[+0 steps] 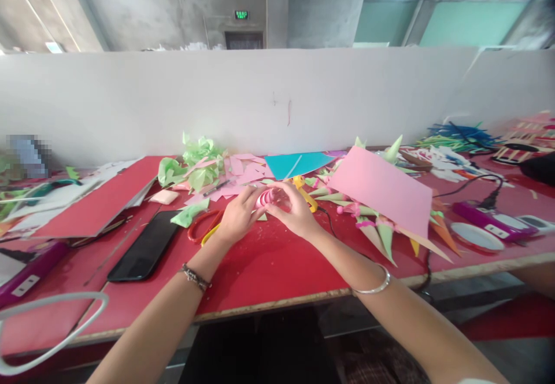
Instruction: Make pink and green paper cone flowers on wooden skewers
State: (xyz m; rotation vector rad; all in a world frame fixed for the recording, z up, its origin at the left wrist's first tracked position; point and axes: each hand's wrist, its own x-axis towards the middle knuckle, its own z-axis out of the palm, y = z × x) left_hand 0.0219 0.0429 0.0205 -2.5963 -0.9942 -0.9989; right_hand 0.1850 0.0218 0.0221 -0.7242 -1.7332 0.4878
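Note:
Above the red table [277, 274], a small pink coil of rolled paper [265, 198] is held between both hands. My left hand [240, 213] has its fingers closed on the coil's left side. From the right, my right hand [297, 209] curves its thumb and fingers round the other side of the coil. Scissors with red and yellow handles [200, 231] lie beside my left hand, partly hidden by it. Just behind my right hand is a yellow glue gun [307, 192], with a dark cable trailing from it.
A black phone [143, 251] and a red sheet [104, 199] lie to the left. Green tissue paper [202, 161], pink scraps [245, 170] and a teal sheet [295, 165] are at the back. On the right, a pink sheet [381, 187] covers paper cones, near a purple power strip [489, 222].

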